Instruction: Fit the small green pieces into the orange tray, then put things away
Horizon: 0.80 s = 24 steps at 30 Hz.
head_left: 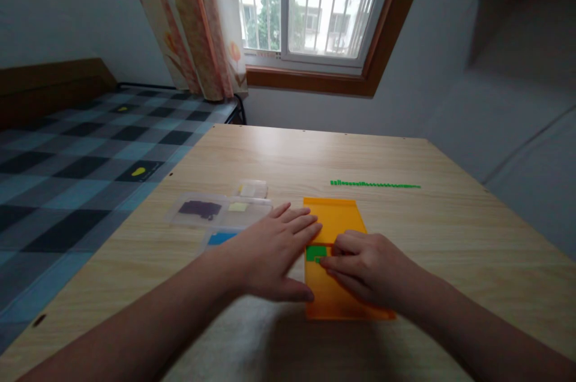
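A flat orange tray (pixel 335 304) with a raised rim lies on the table, crossed by a ridge that splits it into a far and a near section. In the near section's far left corner sits a solid green patch (pixel 316 253). My right hand (pixel 364 265) is curled over the tray, its fingertips closed at a small green piece (pixel 318 260) beside that patch. My left hand (pixel 279 250) is open, fingers stretched out, along the tray's left edge; its fingertips reach over the far section and its thumb over the near one.
Left of the tray are clear plastic boxes: one with dark purple pieces (pixel 200 209), one with blue pieces (pixel 221 238), one with pale yellow pieces (pixel 238 207) and a small box (pixel 252 189) behind. A row of small green pieces (pixel 375 184) lies at the back right. A bed (pixel 90 148) adjoins the left.
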Each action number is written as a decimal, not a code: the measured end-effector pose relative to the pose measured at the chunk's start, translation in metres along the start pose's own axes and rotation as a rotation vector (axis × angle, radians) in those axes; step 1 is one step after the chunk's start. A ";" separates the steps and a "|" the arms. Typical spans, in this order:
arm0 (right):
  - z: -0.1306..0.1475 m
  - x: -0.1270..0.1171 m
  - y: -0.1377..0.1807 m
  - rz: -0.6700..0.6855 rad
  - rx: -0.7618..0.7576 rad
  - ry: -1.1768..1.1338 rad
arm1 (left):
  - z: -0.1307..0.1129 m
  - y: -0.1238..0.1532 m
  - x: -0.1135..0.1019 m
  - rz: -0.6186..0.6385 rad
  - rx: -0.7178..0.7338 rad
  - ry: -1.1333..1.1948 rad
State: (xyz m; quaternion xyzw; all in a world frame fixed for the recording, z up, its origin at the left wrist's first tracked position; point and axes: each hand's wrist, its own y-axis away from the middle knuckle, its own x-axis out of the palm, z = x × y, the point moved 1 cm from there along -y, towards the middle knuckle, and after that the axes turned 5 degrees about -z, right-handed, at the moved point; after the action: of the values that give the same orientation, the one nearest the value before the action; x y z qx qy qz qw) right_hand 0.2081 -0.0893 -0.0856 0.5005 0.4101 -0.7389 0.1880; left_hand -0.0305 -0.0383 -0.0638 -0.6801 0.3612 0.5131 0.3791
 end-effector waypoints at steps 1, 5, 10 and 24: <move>0.001 0.000 -0.001 -0.010 0.000 0.003 | 0.000 0.000 0.000 -0.004 0.000 0.001; 0.002 0.000 -0.003 -0.021 -0.003 0.005 | 0.000 0.000 0.000 -0.010 0.001 0.004; 0.001 0.002 -0.002 -0.016 0.006 0.004 | -0.001 0.000 0.000 0.003 -0.001 0.012; -0.026 -0.023 0.001 -0.505 0.234 -0.092 | 0.001 -0.003 -0.003 -0.004 0.002 -0.006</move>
State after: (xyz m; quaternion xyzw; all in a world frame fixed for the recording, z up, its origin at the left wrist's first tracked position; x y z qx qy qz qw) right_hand 0.2335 -0.0724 -0.0691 0.3667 0.4250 -0.8265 -0.0428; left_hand -0.0291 -0.0356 -0.0609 -0.6790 0.3592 0.5140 0.3817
